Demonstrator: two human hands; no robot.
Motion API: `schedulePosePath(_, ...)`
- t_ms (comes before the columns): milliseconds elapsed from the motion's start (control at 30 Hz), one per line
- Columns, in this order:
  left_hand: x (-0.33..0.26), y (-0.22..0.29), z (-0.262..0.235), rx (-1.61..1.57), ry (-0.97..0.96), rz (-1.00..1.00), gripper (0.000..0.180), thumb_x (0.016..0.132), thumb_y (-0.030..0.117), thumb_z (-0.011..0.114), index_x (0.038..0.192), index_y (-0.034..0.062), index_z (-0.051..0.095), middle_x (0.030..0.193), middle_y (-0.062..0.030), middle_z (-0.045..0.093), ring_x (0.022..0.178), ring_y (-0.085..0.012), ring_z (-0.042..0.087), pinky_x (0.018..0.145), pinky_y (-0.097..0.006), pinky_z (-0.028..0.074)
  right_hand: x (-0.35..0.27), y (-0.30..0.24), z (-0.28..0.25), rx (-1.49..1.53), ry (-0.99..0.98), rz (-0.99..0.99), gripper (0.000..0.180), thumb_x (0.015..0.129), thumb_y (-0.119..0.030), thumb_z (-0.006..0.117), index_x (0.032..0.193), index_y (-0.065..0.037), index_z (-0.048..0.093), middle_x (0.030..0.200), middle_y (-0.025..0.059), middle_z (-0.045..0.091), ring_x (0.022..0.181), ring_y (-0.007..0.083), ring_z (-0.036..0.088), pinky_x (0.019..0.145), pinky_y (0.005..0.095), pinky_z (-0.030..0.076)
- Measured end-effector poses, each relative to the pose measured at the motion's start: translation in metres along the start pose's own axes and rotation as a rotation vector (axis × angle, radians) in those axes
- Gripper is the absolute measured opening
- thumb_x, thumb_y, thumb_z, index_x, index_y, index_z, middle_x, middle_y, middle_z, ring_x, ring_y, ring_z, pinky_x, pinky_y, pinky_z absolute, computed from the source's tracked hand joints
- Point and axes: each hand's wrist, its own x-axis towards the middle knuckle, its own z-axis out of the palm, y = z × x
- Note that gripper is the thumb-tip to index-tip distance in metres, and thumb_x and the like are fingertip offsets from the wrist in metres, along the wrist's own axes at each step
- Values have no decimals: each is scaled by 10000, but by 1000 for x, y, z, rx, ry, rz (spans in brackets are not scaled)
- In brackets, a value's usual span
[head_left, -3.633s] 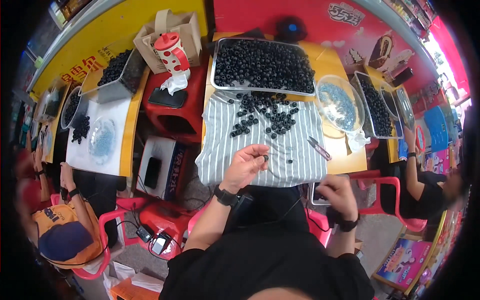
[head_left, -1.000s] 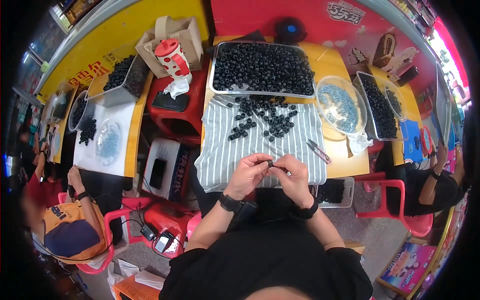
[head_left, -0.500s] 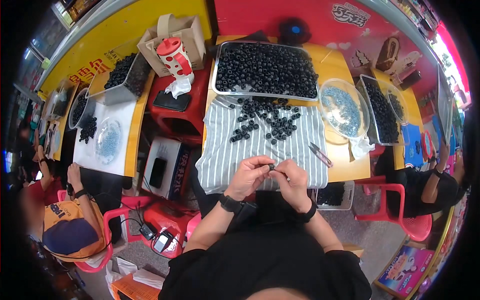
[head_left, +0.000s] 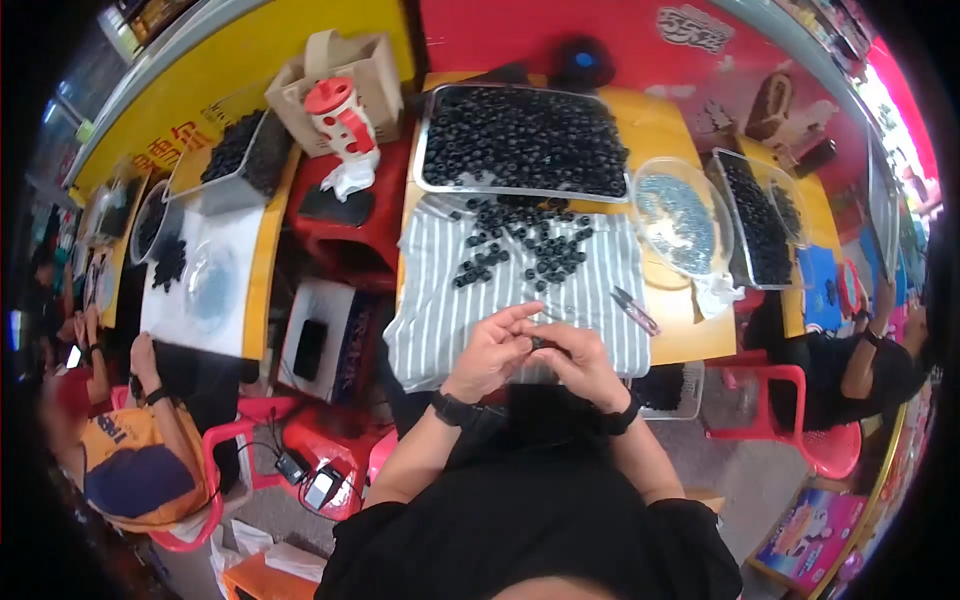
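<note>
A red wall (head_left: 500,35) and yellow wall (head_left: 240,75) frame a table (head_left: 695,335) where left hand (head_left: 490,354) and right hand (head_left: 582,362) pinch a small black piece (head_left: 539,343) by the near edge; striped cloth (head_left: 430,300) opens ahead toward loose black parts (head_left: 555,258) and a far-edge tray (head_left: 520,193).

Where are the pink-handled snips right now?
In the head view, the snips lie on the striped cloth near its right edge, between the right hand and the round clear bowl.

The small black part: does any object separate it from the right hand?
Nothing visible: the right hand pinches the small black part beside the left hand. Loose black parts lie farther off, on the striped cloth.
</note>
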Motion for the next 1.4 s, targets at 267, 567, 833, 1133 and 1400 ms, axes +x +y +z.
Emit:
schedulePosePath(267, 0, -5, -16, 5, -64, -43, 476, 864, -21, 616, 1316, -27, 467, 922, -39, 590, 791, -110, 619, 680, -208, 517, -2, 6, 2, -150, -10, -146, 210, 800, -39, 657, 1008, -17, 633, 819, 126, 647, 734, 295, 654, 631, 339, 498)
schedulePosePath(567, 3, -2, -8, -3, -78, -54, 455, 872, 1, 602, 1309, -34, 479, 1090, -136, 618, 894, -187, 633, 772, -283, 517, -17, -8, -45, -197, 183, -78, 158, 791, -59, 694, 919, -2, 621, 770, 118, 610, 698, 257, 620, 609, 325, 469)
schedulePosePath(833, 3, -9, -14, -23, -64, 16, 108, 863, 21, 636, 882, 39, 531, 1059, -151, 601, 884, -210, 637, 757, -299, 510, -16, 2, -268, -604, 960, 91, 347, 784, -42, 703, 1112, 8, 600, 859, 67, 616, 693, 133, 573, 622, 267, 478)
schedulePosePath(1133, 2, -8, -17, 2, -93, 15, 106, 886, 67, 627, 850, 30, 534, 1022, -143, 598, 839, -208, 623, 743, -294, 498, -24, 14, -97, -389, 241, 197, 161, 761, -66, 701, 904, -16, 645, 788, 70, 615, 730, 181, 607, 654, 294, 477)
schedulePosePath(1400, 0, -5, -18, -19, -94, -6, 129, 919, 81, 580, 1000, -20, 581, 1001, -148, 618, 847, -213, 627, 742, -292, 498, -18, 26, -33, -735, 188, 67, 111, 756, -85, 676, 830, -44, 604, 804, 142, 553, 730, 351, 579, 612, 436, 452)
